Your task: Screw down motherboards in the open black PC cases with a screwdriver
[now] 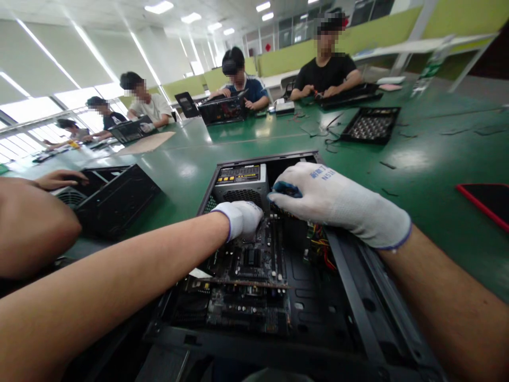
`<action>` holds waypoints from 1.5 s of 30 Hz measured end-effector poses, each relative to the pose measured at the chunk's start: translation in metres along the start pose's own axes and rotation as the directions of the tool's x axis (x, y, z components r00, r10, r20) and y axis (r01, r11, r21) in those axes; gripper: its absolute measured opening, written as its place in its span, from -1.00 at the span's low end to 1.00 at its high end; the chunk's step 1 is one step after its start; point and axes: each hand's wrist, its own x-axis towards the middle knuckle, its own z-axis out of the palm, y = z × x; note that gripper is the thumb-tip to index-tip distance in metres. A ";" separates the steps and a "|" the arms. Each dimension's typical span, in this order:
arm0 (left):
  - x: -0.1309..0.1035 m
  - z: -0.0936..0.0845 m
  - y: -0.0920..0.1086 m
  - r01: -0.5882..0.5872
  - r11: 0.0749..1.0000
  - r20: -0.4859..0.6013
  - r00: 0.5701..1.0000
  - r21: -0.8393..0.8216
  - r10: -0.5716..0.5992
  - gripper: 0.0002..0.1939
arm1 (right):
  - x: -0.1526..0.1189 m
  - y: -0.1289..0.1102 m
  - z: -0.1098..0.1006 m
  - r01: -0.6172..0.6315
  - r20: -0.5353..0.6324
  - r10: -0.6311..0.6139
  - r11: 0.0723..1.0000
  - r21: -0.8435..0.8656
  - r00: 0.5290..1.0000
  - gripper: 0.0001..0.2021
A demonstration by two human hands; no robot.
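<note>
An open black computer case [345, 265] lies in front of me with its motherboard [254, 260] showing. At the case's far end sits a power supply [240, 180] with a black and yellow label. My left hand [244, 218], in a white glove, reaches down onto the upper part of the motherboard, just below the power supply. Its fingers are curled and what they hold is hidden. To the right of the power supply, my right hand [314, 193] is closed, thumb towards the fingers, showing blue on the glove's inner side. I cannot make out anything in its grip.
Coloured cables [324, 249] lie inside the case's right side. A co-worker's arm [35, 212] and another black case [119, 196] are close on the left. Across the green table [186, 170] lie a black panel [371, 125] and loose cables; several people work there.
</note>
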 end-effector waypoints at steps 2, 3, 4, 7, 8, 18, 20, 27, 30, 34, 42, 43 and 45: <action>0.001 0.000 0.002 0.014 1.000 0.011 1.000 -0.001 -0.014 -0.38 | 0.000 -0.001 -0.001 -0.004 0.005 0.004 1.000 -0.007 1.000 -0.63; 0.001 0.000 0.003 0.021 1.000 0.023 1.000 0.000 -0.021 -0.39 | 0.000 -0.002 -0.002 -0.009 0.010 0.009 1.000 -0.008 1.000 -0.64; 0.002 -0.001 0.004 0.024 1.000 0.036 0.999 0.004 -0.024 -0.41 | -0.001 -0.003 -0.002 -0.015 0.011 0.015 1.000 -0.007 1.000 -0.64; 0.001 -0.003 0.005 0.011 0.999 0.085 0.996 0.030 -0.014 -0.45 | -0.001 -0.005 -0.004 -0.023 0.009 0.023 1.000 -0.004 1.000 -0.67; 0.000 -0.003 0.004 0.003 0.999 0.098 0.995 0.034 -0.006 -0.44 | -0.001 -0.005 -0.003 -0.020 0.008 0.020 1.000 -0.005 1.000 -0.67; -0.007 -0.005 0.000 0.010 0.989 -0.079 0.997 -0.150 -0.022 -0.24 | -0.003 0.002 0.003 -0.008 -0.092 0.008 1.000 0.001 0.996 -0.68; -0.009 -0.008 0.000 0.004 0.985 -0.086 0.996 -0.172 -0.019 -0.43 | -0.001 0.001 0.001 -0.028 -0.125 0.031 0.999 0.026 0.992 -0.68; -0.028 -0.016 0.003 -0.082 0.962 -0.239 0.971 -0.261 0.018 -0.56 | -0.042 0.010 0.004 -0.299 -0.348 0.359 0.930 0.215 0.866 -0.32; -0.041 -0.020 0.003 -0.135 0.956 -0.376 0.926 -0.261 0.028 -0.67 | -0.078 0.030 0.019 -0.546 -0.194 0.654 0.731 0.409 0.731 -0.11; -0.075 -0.028 0.006 -0.215 0.936 -0.556 0.831 -0.280 0.025 -0.78 | -0.099 0.041 0.038 -0.422 -0.015 0.599 0.580 0.697 0.800 -0.21; -0.180 -0.004 0.029 -0.229 0.923 -0.646 0.763 -0.309 -0.027 -0.76 | -0.068 0.004 0.041 -0.315 -0.022 0.599 0.452 0.835 0.800 -0.24; -0.190 0.003 0.031 -0.210 0.920 -0.639 0.768 -0.332 -0.055 -0.76 | -0.061 -0.002 0.043 -0.289 -0.039 0.564 0.480 0.828 0.825 -0.28; -0.202 0.020 0.032 -0.162 0.913 -0.639 0.758 -0.373 -0.127 -0.77 | -0.043 -0.015 0.050 -0.232 -0.109 0.489 0.585 0.777 0.865 -0.35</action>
